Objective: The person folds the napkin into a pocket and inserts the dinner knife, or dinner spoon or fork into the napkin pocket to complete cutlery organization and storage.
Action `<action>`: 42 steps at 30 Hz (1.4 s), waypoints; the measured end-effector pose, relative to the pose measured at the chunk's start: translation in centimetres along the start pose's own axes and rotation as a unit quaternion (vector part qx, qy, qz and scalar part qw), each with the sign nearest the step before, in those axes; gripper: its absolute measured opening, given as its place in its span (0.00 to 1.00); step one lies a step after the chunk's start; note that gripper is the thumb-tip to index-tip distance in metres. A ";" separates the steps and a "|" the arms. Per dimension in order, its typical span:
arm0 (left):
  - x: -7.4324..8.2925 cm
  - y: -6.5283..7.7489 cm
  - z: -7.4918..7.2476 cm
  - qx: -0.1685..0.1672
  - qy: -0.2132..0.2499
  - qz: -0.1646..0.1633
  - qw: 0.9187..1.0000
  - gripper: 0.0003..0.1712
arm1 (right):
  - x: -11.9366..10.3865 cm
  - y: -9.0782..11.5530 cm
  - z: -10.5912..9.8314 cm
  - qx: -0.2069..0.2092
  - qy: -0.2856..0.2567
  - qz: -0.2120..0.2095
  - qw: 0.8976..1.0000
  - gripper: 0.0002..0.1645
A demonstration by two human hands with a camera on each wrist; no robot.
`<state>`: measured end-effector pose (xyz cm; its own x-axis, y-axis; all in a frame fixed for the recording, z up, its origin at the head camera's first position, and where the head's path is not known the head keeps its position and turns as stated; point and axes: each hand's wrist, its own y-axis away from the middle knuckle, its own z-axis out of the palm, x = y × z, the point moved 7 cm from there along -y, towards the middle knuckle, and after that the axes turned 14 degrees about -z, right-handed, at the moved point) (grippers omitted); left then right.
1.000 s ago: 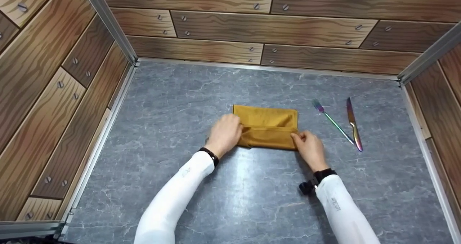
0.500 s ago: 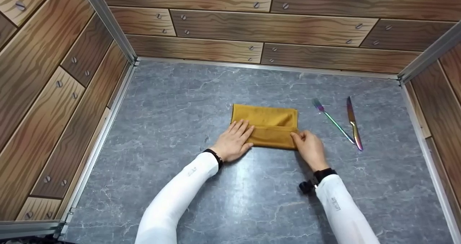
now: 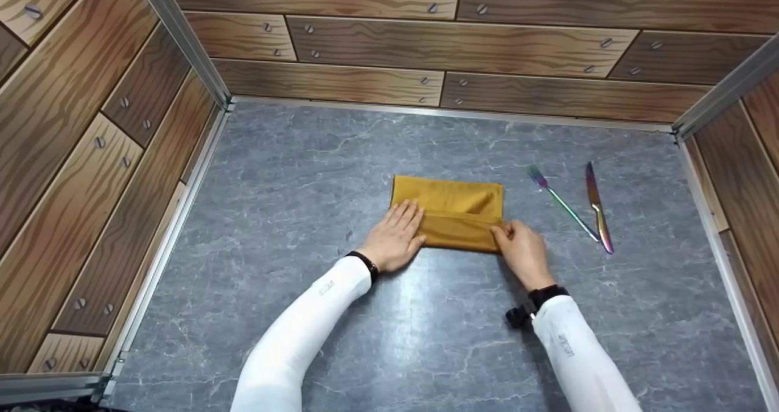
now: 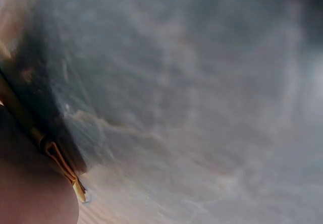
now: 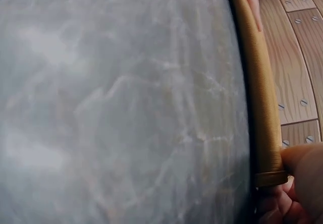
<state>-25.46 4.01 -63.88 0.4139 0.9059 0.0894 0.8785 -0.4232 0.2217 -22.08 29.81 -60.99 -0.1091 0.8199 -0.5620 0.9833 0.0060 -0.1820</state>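
Observation:
A mustard-yellow cloth (image 3: 456,196), folded into a rectangle with a strip turned over along its near side, lies on the grey marbled surface. My left hand (image 3: 392,238) lies flat across its left end, fingers straight and pointing away. At the near right corner my right hand (image 3: 523,251) pinches the folded edge between thumb and fingers. The right wrist view shows the cloth's layered edge (image 5: 262,93) with the right thumb (image 5: 300,156) on top. In the left wrist view a bit of cloth edge (image 4: 60,161) shows beside the blurred left hand (image 4: 35,178).
Right of the cloth lie an iridescent fork (image 3: 566,205) and an iridescent knife (image 3: 598,211), their handle ends meeting. Wood-patterned walls (image 3: 365,44) border the grey surface (image 3: 304,156) at the back and both sides.
The left hand went from curled at the cloth's left edge to lying flat on it, then shifted slightly left. The right hand keeps its pinch in the same place.

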 end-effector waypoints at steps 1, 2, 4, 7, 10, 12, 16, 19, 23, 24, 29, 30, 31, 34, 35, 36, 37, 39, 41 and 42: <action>0.0 0.0 0.0 -0.001 -0.004 -0.001 1.000 0.39 | -0.1 0.0 0.0 0.000 0.006 -0.006 1.000 0.18; 0.0 0.0 0.0 -0.001 -0.006 -0.001 1.000 0.39 | -0.2 0.0 0.1 -0.002 0.012 -0.011 1.000 0.18; 0.0 0.0 0.1 0.000 -0.013 0.001 1.000 0.39 | -0.4 0.0 0.1 -0.004 0.024 -0.024 0.999 0.19; 0.0 -0.1 0.1 -0.004 -0.022 0.000 1.000 0.39 | -0.8 0.0 0.0 0.002 0.040 -0.046 0.998 0.18; 0.1 -0.2 0.3 -0.010 -0.027 0.000 1.000 0.39 | -2.0 -0.1 -0.5 0.035 0.081 -0.093 0.992 0.17; 0.1 -0.3 0.3 -0.015 -0.031 -0.001 0.999 0.40 | -3.7 -0.2 -0.7 0.061 0.121 -0.148 0.980 0.17; 0.0 -0.3 0.3 -0.030 -0.040 -0.011 0.999 0.40 | -8.3 -0.1 0.9 0.028 0.172 -0.276 0.945 0.25; 0.0 -0.5 0.4 -0.035 -0.045 -0.014 0.998 0.40 | -10.6 0.5 3.8 -0.086 0.183 -0.326 0.924 0.39; 0.3 -0.6 0.5 -0.036 -0.044 -0.006 0.998 0.40 | -11.0 1.7 7.0 -0.209 0.201 -0.330 0.898 0.48; 0.3 -0.6 0.5 -0.037 -0.042 -0.005 0.998 0.39 | -10.9 1.8 7.5 -0.223 0.199 -0.328 0.896 0.48; 0.4 -0.5 0.5 -0.043 -0.046 -0.010 0.998 0.39 | -10.3 2.2 8.4 -0.239 0.172 -0.325 0.899 0.48; 0.3 -0.5 0.5 -0.042 -0.049 -0.012 0.998 0.39 | -10.1 2.2 8.5 -0.240 0.165 -0.326 0.900 0.48; 0.3 -0.5 0.5 -0.040 -0.053 -0.013 0.998 0.39 | -10.0 2.2 8.6 -0.241 0.159 -0.326 0.900 0.48; 0.2 -0.5 0.5 -0.034 -0.053 -0.013 0.998 0.39 | -9.6 2.3 8.6 -0.238 0.139 -0.327 0.904 0.48; 0.2 -0.5 0.5 -0.033 -0.050 -0.012 0.998 0.39 | -9.6 2.3 8.6 -0.238 0.135 -0.326 0.905 0.48; 0.2 -0.5 0.5 -0.031 -0.047 -0.011 0.998 0.39 | -9.4 2.3 8.6 -0.237 0.133 -0.324 0.906 0.47; 0.2 -0.6 0.5 -0.029 -0.042 -0.010 0.999 0.39 | -9.4 2.4 8.4 -0.234 0.128 -0.322 0.908 0.47; 0.1 -0.6 0.5 -0.027 -0.035 -0.010 0.999 0.39 | -9.1 2.5 8.2 -0.228 0.121 -0.320 0.912 0.47; 0.0 -0.5 0.5 -0.026 -0.034 -0.012 0.999 0.39 | -8.7 2.6 8.0 -0.224 0.121 -0.315 0.914 0.47; 0.0 -0.5 0.5 -0.028 -0.033 -0.013 0.999 0.39 | -8.4 2.6 7.8 -0.223 0.121 -0.311 0.916 0.46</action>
<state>-25.80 4.19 -64.45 0.4080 0.9128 0.0194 0.8749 -0.3970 0.2774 -19.71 18.47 -63.08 -0.6858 0.6809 -0.2569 0.7098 0.7038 -0.0292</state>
